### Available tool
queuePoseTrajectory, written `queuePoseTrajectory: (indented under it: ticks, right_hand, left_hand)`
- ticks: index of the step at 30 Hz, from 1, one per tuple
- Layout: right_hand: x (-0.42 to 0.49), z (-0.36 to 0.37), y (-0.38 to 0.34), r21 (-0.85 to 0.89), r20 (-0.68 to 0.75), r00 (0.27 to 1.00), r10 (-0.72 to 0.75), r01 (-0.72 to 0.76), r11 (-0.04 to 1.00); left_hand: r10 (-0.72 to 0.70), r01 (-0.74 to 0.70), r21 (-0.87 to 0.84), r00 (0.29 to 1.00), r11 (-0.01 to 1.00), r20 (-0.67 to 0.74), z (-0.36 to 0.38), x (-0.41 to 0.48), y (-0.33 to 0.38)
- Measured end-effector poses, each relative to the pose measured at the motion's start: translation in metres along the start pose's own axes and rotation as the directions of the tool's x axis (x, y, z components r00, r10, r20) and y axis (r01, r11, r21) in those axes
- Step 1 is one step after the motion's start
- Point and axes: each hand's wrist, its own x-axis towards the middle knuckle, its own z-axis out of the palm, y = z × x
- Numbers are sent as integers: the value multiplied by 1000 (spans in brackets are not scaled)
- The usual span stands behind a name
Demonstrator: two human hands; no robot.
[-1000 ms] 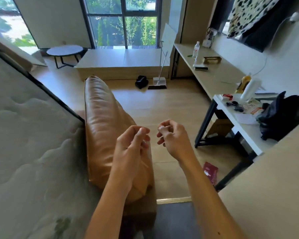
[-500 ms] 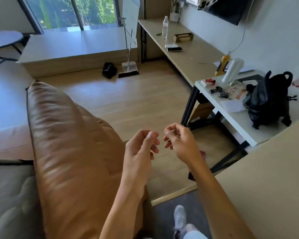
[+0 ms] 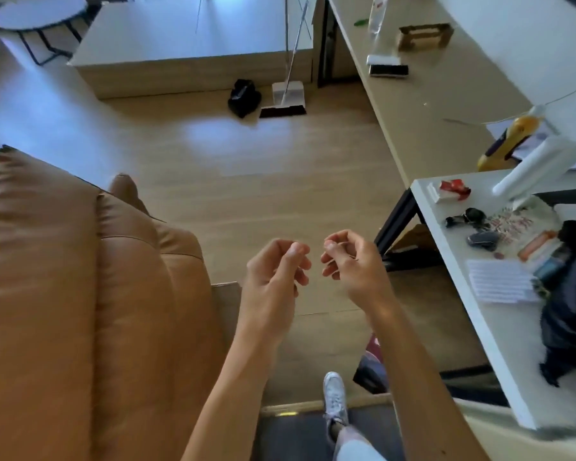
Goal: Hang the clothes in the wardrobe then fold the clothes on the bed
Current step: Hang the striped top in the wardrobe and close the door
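— Hands?
— Left hand (image 3: 273, 277) and right hand (image 3: 353, 264) close together, fingers curled, thumbs against forefingers; whether they pinch anything, I cannot tell.
— Clothes?
— I cannot locate them; edges blurred.

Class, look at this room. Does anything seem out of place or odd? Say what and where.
A black bundle lies on the floor beside the broom, and a red item lies on the floor near the white table; both look dropped.
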Motion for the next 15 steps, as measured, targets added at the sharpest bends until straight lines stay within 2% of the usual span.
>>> queuePoseTrajectory:
  ticks: [6, 15]
  right_hand:
    - [85, -52, -12, 36, 2, 1000, 13, -13, 999]
    - [203, -38, -45, 28, 126, 992, -17, 14, 1000]
  left_hand:
    - [-13, 13, 4, 1000, 1000, -26, 58, 78, 23]
    - [-49, 47, -18, 986, 999, -159, 29, 175, 19]
